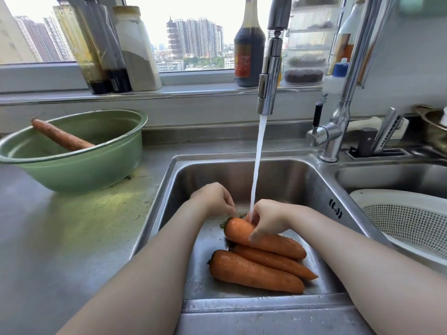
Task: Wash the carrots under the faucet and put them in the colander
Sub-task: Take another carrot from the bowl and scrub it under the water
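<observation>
Right hand (266, 220) is grasping the top carrot (278, 245) at centre frame, under the faucet (266, 93) stream; left hand (212, 197) is touching its stem end, grasp unclear. Washing is proceeding: two lower carrots (254, 274) are lying in the sink (290, 175), another carrot (60, 136) is waiting in the basin (79, 170) at upper left, and none is showing in the colander (411, 218) at right.

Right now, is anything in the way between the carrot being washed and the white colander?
Only the raised steel divider between the two basins. The carrot in the right hand would need lifting over it to the colander.
</observation>
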Demonstrator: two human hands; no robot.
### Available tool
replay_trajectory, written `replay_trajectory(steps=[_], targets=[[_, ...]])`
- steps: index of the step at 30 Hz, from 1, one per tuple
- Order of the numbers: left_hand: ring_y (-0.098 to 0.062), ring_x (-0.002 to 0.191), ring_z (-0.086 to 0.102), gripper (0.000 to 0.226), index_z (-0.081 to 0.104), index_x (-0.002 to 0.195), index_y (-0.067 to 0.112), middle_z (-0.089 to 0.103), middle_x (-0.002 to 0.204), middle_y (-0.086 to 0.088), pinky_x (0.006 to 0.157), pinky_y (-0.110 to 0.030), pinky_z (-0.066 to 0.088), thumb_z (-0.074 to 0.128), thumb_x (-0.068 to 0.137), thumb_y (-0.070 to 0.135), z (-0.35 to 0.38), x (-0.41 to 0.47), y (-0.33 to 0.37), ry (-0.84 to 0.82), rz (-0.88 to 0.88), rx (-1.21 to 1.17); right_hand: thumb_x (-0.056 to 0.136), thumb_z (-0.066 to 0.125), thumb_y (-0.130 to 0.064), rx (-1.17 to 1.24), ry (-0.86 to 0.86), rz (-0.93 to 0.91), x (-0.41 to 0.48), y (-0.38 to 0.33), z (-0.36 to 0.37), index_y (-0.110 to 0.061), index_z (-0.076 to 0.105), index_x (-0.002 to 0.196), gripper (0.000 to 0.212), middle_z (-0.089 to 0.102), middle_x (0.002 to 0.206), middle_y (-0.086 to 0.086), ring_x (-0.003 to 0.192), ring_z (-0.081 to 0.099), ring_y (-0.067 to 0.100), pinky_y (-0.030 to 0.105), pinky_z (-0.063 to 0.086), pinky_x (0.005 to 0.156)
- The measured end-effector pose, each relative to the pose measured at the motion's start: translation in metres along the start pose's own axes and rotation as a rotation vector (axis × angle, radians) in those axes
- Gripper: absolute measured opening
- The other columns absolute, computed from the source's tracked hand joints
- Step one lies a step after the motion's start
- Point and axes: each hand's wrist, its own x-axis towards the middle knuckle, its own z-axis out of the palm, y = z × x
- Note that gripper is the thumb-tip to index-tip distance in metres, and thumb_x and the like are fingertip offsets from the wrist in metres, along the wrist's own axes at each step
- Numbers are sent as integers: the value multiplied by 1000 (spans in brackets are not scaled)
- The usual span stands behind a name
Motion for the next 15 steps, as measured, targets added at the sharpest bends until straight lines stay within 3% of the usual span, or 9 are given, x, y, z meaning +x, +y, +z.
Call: replay_trajectory(steps=[3, 5, 7, 10, 12, 15], targets=[[-10, 88, 63, 15, 77, 105, 32, 71, 100, 8, 85, -33, 57, 63, 101, 35, 2, -4, 6, -139, 16, -22, 90, 76, -45, 27, -1, 29, -5, -3, -8, -21, 70, 101, 28, 71, 116, -4, 102, 67, 17, 38, 57, 96], [-11, 90, 66, 34, 61, 139, 31, 69, 120, 3, 83, -33, 58, 55, 106, 32, 3, -5, 6, -258, -26, -17, 97, 65, -35, 5, 20, 63, -10, -6, -14, -18, 73, 105, 20, 72, 99, -3, 90, 68, 17, 37, 58, 90], [-13, 90, 72, 45, 50, 150, 26, 70, 124, 1, 80, -32, 60, 56, 106, 21, 1, -9, 7, -279, -43, -17, 97, 54, -19, 0, 62, 89, -13, -10, -20, -18, 79, 97, 25, 76, 85, -5, 77, 69, 17, 36, 61, 85], [-12, 79, 78, 24, 72, 122, 19, 79, 102, 3, 68, -29, 59, 64, 100, 12, -9, -16, 12, -163, -10, -1, 98, 56, -21, 30, 106, 100, -21, -18, -25, -19, 80, 87, 26, 79, 78, -9, 65, 70, 12, 40, 62, 86], [-10, 70, 77, 7, 77, 98, 20, 79, 83, 7, 69, -31, 61, 76, 94, 26, -18, -21, 20, -99, -8, 28, 96, 66, -23, 56, 120, 66, -24, -22, -27, -19, 81, 82, 20, 79, 77, -10, 65, 71, 10, 39, 63, 85], [-11, 66, 73, 38, 76, 90, 21, 77, 74, 8, 72, -31, 61, 81, 80, 58, -26, -27, 30, -66, -26, 151, 82, 83, -17, 114, 169, 49, -28, -25, -28, -20, 81, 76, 7, 79, 78, -4, 72, 74, 14, 39, 65, 80]])
